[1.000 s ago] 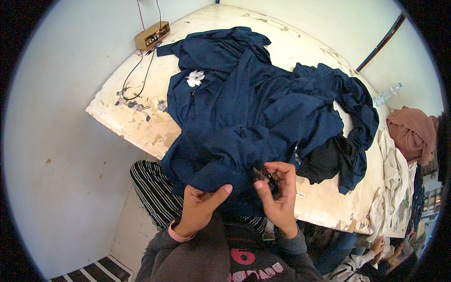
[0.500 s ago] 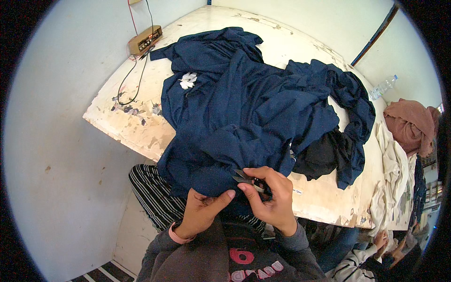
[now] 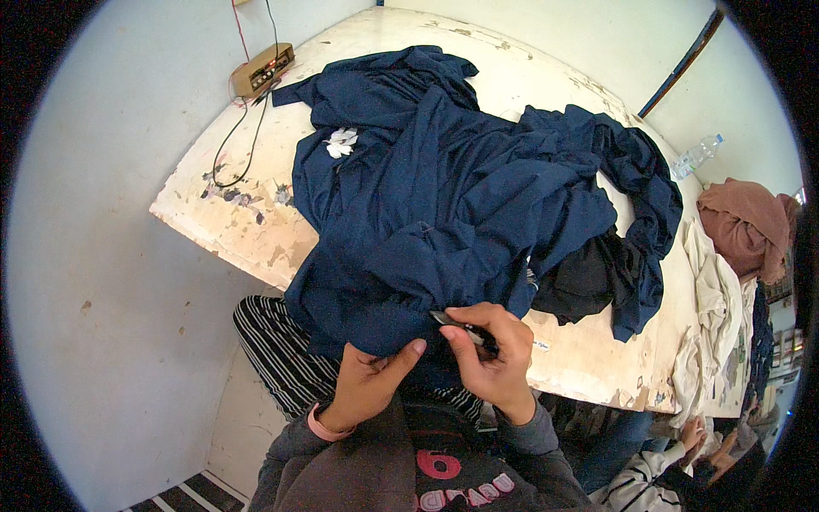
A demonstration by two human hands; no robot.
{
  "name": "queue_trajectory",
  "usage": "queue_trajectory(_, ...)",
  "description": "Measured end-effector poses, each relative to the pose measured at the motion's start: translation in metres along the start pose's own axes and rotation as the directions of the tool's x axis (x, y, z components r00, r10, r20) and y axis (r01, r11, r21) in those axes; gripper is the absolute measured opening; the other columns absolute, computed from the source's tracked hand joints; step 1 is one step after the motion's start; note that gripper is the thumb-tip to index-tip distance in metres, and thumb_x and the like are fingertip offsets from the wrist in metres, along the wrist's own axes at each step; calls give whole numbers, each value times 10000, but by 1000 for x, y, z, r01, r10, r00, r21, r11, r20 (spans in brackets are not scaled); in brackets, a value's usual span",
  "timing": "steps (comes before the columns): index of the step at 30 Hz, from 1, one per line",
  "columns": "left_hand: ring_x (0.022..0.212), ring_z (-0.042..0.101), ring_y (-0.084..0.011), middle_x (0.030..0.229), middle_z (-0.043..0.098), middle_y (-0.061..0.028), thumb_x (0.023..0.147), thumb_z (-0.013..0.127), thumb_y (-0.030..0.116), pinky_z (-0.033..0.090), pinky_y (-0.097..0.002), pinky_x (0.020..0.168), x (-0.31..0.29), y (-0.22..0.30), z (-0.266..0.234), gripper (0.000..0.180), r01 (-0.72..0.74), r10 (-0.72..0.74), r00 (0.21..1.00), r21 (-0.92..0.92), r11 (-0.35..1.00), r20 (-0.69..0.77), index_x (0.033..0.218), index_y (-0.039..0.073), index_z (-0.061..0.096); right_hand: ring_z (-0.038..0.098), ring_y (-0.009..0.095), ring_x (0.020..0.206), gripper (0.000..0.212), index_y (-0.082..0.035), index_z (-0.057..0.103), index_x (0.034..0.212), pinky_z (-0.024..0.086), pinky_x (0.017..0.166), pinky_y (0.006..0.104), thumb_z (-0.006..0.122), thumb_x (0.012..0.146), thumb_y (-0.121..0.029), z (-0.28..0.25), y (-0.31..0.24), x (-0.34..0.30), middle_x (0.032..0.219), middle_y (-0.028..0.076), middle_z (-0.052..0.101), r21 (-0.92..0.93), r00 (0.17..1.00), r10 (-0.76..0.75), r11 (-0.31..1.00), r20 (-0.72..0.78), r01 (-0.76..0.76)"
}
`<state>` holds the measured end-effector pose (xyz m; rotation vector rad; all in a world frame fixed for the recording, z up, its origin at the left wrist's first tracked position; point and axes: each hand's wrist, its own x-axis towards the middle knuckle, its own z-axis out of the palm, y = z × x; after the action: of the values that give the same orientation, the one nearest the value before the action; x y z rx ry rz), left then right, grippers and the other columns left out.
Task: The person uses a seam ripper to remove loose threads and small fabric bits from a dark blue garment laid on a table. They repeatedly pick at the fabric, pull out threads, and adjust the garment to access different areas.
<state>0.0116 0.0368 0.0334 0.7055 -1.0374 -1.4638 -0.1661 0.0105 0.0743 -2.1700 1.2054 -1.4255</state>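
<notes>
Cloth (image 3: 401, 222) over table edge (image 3: 247, 258), snips (image 3: 442, 318) seemingly closed, space leftward

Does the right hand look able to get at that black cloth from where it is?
Probably yes: the black cloth lies just beyond the right hand, and nothing tall stands between, though the hand's grip is taken up by a small dark tool.

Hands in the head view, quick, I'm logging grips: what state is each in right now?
Left hand: closed, holding navy cloth.
Right hand: closed, holding small dark snips.
</notes>
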Motion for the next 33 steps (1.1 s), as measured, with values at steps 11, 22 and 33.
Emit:
queue_trajectory(11,1250,542,-419,1315,606,-202,781,683,35,377,-516,1121,14,16,-31,491,-476,135,879,834,278,457,1268,56,628,641,137,756,605,-138,721,1174,371,576,301,697,570,-110,-5,19,-12,1149,15,709,-247,962,-237,932,134,264)
queue_trajectory(22,1160,634,-350,1223,678,-148,780,773,46,481,-418,1013,19,21,-30,418,-302,200,953,629,717,229,1189,35,685,642,147,707,413,-124,767,1025,352,561,294,785,621,-43,-9,25,-23,1019,39,748,-334,950,-290,890,112,311)
queue_trajectory(33,896,547,26,1166,668,27,916,709,18,431,-138,779,17,17,-27,558,203,-202,979,102,974,-22,1432,-36,505,661,233,711,310,-74,688,1011,437,599,311,841,751,-146,10,14,-19,915,95,702,233,996,93,968,-3,-89)
